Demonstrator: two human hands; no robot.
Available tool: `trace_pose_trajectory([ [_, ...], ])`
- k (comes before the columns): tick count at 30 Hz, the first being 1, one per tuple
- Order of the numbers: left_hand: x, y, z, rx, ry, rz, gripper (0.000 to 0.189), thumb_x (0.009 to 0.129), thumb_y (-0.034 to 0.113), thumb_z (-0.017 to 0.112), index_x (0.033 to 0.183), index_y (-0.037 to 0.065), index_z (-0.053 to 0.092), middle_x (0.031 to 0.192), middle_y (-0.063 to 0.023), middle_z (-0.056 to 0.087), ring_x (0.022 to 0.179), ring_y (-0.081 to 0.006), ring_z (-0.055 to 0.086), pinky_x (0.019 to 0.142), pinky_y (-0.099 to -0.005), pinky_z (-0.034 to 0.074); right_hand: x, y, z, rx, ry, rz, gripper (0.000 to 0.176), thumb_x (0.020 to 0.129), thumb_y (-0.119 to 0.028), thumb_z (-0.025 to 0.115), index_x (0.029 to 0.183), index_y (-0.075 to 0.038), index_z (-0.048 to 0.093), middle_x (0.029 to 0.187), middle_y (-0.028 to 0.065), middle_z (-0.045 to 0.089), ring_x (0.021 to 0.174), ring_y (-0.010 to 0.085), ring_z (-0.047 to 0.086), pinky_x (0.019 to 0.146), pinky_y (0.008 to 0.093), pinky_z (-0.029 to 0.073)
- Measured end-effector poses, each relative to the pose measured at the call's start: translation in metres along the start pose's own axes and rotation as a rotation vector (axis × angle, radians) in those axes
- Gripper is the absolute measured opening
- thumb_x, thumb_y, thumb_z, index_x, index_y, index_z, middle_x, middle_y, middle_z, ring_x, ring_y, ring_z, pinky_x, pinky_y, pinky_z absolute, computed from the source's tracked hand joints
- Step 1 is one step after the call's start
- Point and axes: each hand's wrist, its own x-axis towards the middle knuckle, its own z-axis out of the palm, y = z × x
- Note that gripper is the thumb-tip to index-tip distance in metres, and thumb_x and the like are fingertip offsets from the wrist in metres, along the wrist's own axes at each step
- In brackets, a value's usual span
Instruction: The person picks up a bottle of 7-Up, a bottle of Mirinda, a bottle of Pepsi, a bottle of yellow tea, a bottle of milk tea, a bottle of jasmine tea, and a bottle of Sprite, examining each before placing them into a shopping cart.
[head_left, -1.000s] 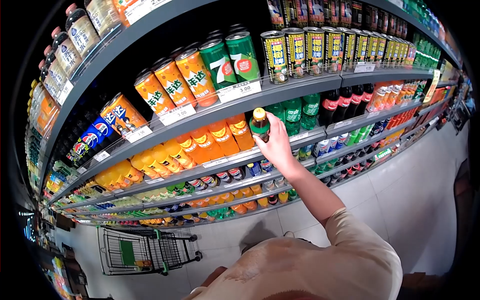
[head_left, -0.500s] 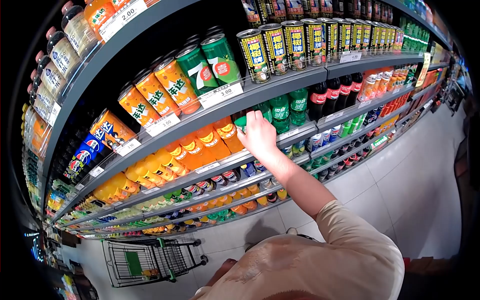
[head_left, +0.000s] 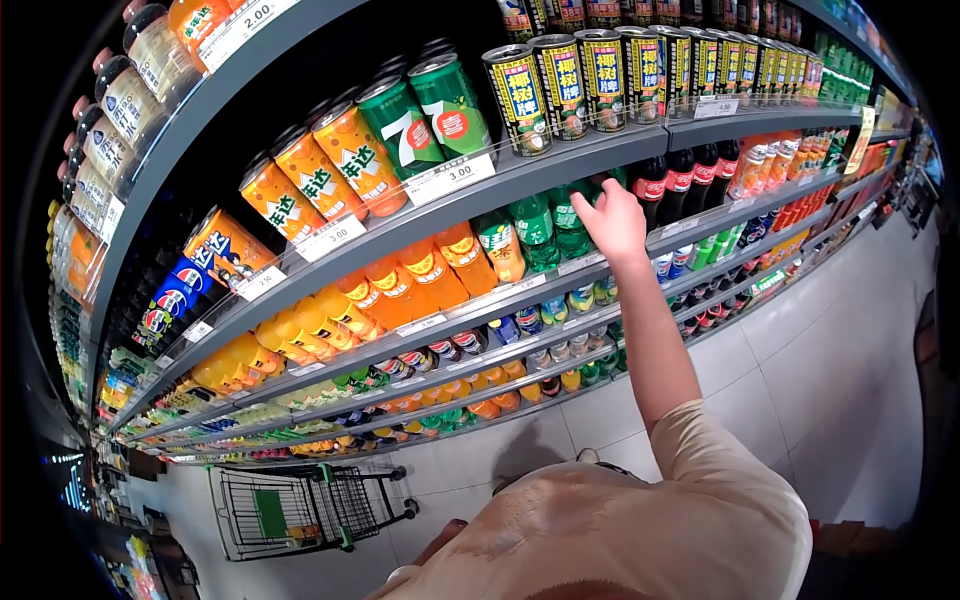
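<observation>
My right hand [head_left: 612,222] reaches into the shelf row below the cans, at the green soda bottles [head_left: 537,232]. Its thumb points left, apart from the fingers, and the fingertips are right at the rightmost green bottle, which the hand partly covers. Left of these stands a bottle with a green and yellow label [head_left: 500,247], beside orange soda bottles [head_left: 463,258]. Dark cola bottles with red labels [head_left: 678,187] stand just right of the hand. Only a small part of my left hand [head_left: 452,530] shows low beside my body, its fingers mostly hidden.
Above the hand runs a shelf edge [head_left: 560,155] with price tags; green cans [head_left: 452,105], orange cans [head_left: 357,155] and black-and-yellow cans [head_left: 605,80] stand on it. Lower shelves hold more bottles. A shopping cart [head_left: 345,505] stands on the tiled floor [head_left: 740,385] at lower left.
My right hand has moved right along the row, from the label bottle beside the orange sodas to the rightmost green bottle. The label bottle is now uncovered. The view has shifted slightly.
</observation>
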Motion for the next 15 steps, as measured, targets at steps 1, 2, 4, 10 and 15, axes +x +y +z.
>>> trace_pose_trajectory([
  [1,0.000,-0.002,0.000,0.039,-0.002,0.032,0.033,0.092,0.031,0.056,0.116,0.009,0.066,0.114,-0.0098,0.068,0.111,-0.0232,0.062,0.103,-0.0360,0.044,0.004,0.001,-0.002,-0.046,-0.055,-0.038,0.046,0.075,-0.042,0.076,0.097,-0.002,0.069,0.076,0.0157,0.068,0.075,0.0349,0.068,0.069,0.0441,0.055],
  [2,0.001,-0.003,0.000,0.077,-0.004,0.070,0.033,0.092,0.030,0.056,0.116,0.009,0.066,0.113,-0.0097,0.068,0.111,-0.0230,0.062,0.103,-0.0360,0.044,0.006,0.001,-0.002,-0.045,-0.052,-0.033,0.046,0.075,-0.042,0.076,0.097,-0.002,0.069,0.076,0.0157,0.068,0.075,0.0349,0.068,0.069,0.0441,0.055],
  [4,0.005,-0.005,-0.002,0.173,-0.003,0.157,0.033,0.092,0.030,0.056,0.116,0.010,0.066,0.113,-0.0095,0.068,0.111,-0.0227,0.062,0.104,-0.0360,0.043,0.012,-0.011,-0.008,-0.208,-0.254,-0.053,0.055,0.071,-0.049,0.077,0.091,0.002,0.071,0.083,0.0204,0.070,0.080,0.0365,0.069,0.072,0.0443,0.056],
  [10,0.019,0.001,-0.028,0.601,0.075,0.599,0.031,0.093,0.029,0.055,0.115,0.010,0.066,0.113,-0.0089,0.068,0.111,-0.0218,0.062,0.104,-0.0361,0.043,0.004,0.000,-0.011,-0.152,-0.176,-0.152,0.054,0.069,-0.049,0.080,0.090,0.000,0.066,0.076,0.0170,0.068,0.076,0.0363,0.068,0.068,0.0446,0.055],
  [15,0.019,0.029,-0.043,0.498,0.050,0.401,0.025,0.094,0.023,0.050,0.114,0.012,0.062,0.109,-0.0053,0.068,0.107,-0.0185,0.062,0.105,-0.0370,0.041,-0.041,0.025,-0.016,0.231,-0.027,-0.354,0.060,0.065,-0.032,0.087,0.112,-0.006,0.062,0.075,0.0105,0.064,0.069,0.0302,0.064,0.064,0.0399,0.052],
])
